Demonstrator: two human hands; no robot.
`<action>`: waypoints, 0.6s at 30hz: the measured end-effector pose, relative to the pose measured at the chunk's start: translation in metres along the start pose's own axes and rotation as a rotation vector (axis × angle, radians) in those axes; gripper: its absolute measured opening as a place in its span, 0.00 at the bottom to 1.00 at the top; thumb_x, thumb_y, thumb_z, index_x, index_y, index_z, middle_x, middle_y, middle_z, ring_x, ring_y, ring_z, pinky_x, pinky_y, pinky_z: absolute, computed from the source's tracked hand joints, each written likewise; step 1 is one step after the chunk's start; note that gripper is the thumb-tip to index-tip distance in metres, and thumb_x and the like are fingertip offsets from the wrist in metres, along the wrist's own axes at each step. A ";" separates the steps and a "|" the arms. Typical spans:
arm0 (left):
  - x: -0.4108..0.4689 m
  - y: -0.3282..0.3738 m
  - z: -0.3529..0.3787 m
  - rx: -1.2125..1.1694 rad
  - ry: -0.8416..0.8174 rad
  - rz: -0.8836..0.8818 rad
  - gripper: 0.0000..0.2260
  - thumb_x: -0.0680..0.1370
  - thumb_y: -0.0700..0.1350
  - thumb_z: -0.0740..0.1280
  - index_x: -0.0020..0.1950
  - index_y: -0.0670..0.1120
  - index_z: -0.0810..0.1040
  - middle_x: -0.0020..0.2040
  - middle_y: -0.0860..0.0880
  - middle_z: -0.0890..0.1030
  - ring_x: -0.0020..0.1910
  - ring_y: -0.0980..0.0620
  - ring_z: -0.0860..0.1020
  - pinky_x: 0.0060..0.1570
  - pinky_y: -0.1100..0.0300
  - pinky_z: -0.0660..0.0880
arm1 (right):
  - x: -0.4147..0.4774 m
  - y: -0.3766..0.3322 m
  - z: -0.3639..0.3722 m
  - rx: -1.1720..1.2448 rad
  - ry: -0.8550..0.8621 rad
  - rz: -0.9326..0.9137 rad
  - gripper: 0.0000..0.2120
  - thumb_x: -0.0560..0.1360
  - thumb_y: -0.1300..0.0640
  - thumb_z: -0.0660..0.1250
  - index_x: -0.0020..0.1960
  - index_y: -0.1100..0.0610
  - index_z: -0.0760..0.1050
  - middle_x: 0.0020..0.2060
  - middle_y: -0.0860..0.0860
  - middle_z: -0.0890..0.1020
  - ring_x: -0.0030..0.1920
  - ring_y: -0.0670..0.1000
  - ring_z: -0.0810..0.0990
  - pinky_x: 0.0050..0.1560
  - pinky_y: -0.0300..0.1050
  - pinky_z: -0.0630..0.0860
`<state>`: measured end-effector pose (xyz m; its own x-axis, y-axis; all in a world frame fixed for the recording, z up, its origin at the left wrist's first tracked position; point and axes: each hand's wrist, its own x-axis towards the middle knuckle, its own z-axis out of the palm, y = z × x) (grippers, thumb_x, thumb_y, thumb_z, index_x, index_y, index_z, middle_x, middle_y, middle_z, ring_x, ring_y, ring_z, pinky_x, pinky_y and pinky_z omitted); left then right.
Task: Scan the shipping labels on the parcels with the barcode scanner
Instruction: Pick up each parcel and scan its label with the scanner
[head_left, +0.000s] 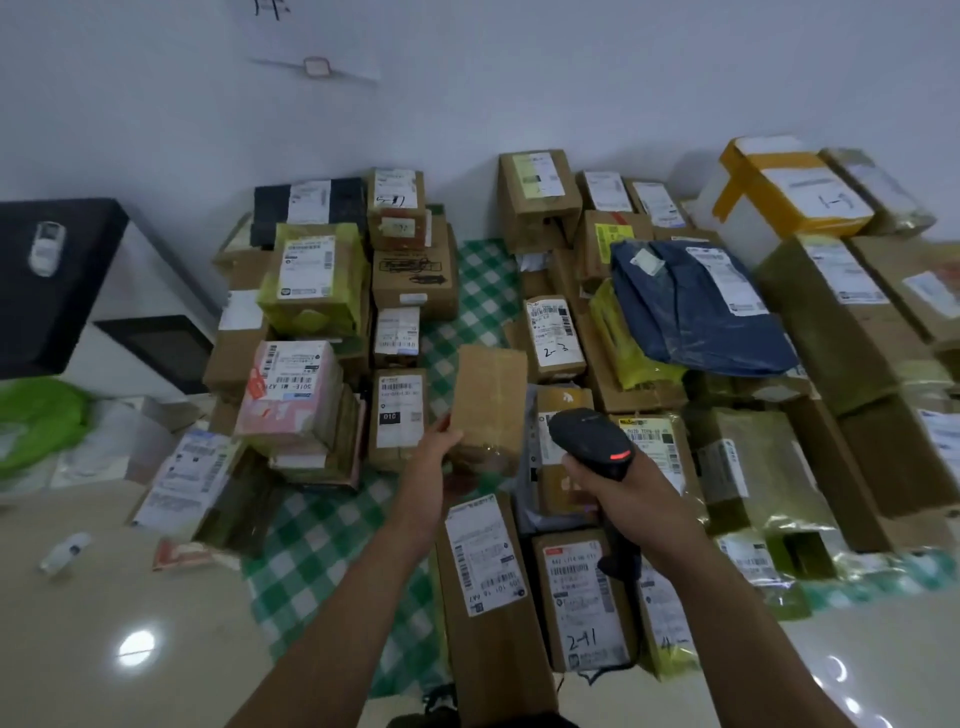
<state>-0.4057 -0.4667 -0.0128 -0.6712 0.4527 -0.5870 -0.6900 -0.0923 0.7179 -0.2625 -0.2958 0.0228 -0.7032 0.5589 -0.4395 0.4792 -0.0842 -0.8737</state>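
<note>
Checkered cloth (322, 540), left fingers (444, 431) gripping raised parcel (488, 400), scanner (589, 441) beside

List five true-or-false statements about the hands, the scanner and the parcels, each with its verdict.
1. The right hand grips the barcode scanner. True.
2. The left hand holds nothing. False: it holds a brown cardboard box lifted above the pile.
3. The face of the brown cardboard box turned to the camera shows a shipping label. False: only plain cardboard and tape show there.
4. Parcels lie on a green-and-white checked cloth. True.
5. The blue mailer bag lies in the left pile. False: it lies on top of parcels in the right pile.
</note>
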 end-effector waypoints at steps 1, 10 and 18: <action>-0.011 -0.004 0.001 -0.007 -0.001 -0.022 0.11 0.84 0.47 0.63 0.62 0.44 0.78 0.48 0.45 0.82 0.47 0.46 0.81 0.49 0.52 0.78 | -0.007 -0.001 -0.001 0.045 0.031 -0.021 0.14 0.76 0.50 0.77 0.60 0.41 0.79 0.49 0.44 0.88 0.50 0.50 0.88 0.52 0.53 0.84; -0.068 -0.018 0.005 0.292 -0.128 -0.044 0.27 0.73 0.71 0.64 0.58 0.52 0.86 0.54 0.51 0.87 0.49 0.45 0.86 0.53 0.47 0.81 | -0.048 -0.001 -0.014 0.174 0.138 -0.168 0.23 0.77 0.52 0.76 0.69 0.43 0.74 0.51 0.40 0.86 0.49 0.42 0.85 0.47 0.38 0.80; -0.084 -0.009 0.002 0.474 -0.179 0.195 0.24 0.77 0.59 0.70 0.71 0.74 0.68 0.67 0.59 0.78 0.59 0.62 0.82 0.56 0.59 0.81 | -0.061 0.001 -0.015 0.109 0.153 -0.161 0.19 0.77 0.52 0.76 0.66 0.42 0.75 0.54 0.42 0.85 0.56 0.46 0.83 0.60 0.55 0.81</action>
<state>-0.3424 -0.5022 0.0305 -0.6893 0.6151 -0.3827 -0.3317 0.2016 0.9216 -0.2108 -0.3177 0.0520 -0.6742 0.6901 -0.2633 0.3021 -0.0677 -0.9509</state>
